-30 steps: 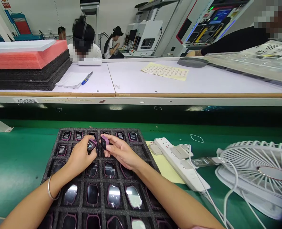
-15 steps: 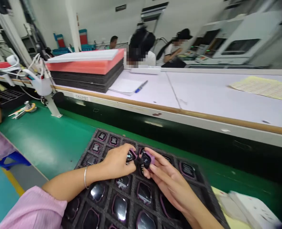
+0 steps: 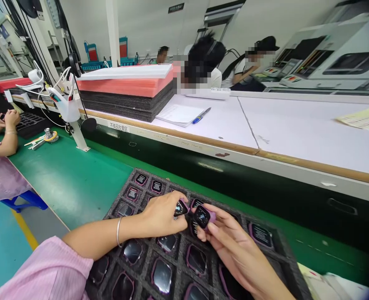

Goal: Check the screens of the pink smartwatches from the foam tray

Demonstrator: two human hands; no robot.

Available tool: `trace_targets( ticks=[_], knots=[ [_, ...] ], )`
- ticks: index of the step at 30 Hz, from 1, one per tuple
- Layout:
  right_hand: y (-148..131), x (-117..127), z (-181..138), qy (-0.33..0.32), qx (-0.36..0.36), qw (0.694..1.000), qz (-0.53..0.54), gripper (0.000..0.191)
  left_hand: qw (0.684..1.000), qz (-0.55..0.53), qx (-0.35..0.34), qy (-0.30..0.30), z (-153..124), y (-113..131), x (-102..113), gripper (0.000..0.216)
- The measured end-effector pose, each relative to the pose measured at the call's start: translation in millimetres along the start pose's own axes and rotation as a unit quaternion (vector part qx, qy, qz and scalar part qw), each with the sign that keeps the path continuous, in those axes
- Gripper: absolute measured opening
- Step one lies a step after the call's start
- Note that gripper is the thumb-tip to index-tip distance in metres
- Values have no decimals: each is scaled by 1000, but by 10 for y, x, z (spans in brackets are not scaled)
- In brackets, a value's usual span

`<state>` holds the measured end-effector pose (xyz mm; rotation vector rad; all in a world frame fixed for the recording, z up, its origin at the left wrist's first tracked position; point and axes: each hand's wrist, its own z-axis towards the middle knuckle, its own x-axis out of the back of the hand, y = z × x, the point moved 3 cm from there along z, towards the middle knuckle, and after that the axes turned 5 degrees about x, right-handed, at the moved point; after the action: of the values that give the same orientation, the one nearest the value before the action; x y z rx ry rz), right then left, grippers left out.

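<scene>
A black foam tray (image 3: 117,206) lies on the green belt in front of me, its pockets filled with several purple-cased smartwatch bodies. My left hand (image 3: 164,214) is closed round one purple watch body (image 3: 181,207) with a lit screen, held just above the tray. My right hand (image 3: 231,246) pinches a second purple watch body (image 3: 203,216) between fingertips, right beside the first. Both watches face up and almost touch.
A co-worker in pink sits at far left, hands (image 3: 11,118) over another black tray. A white fixture (image 3: 67,110) stands on the green belt (image 3: 66,179). Behind it runs a white table (image 3: 284,129) with stacked foam sheets (image 3: 126,89), a notepad and a pen (image 3: 201,115).
My head has turned left, so the fan and power strip have left the view and the co-worker has come in. Both hands keep holding their watches over the tray.
</scene>
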<state>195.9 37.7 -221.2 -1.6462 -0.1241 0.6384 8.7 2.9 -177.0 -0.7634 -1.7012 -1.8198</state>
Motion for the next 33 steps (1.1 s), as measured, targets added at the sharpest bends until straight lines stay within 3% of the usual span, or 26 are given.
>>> trace_targets(
  ticks=[33],
  knots=[
    [-108, -144, -25, -17, 26, 1000, 1, 34, 1000, -5, 2, 21, 10, 6, 0, 36]
  ],
)
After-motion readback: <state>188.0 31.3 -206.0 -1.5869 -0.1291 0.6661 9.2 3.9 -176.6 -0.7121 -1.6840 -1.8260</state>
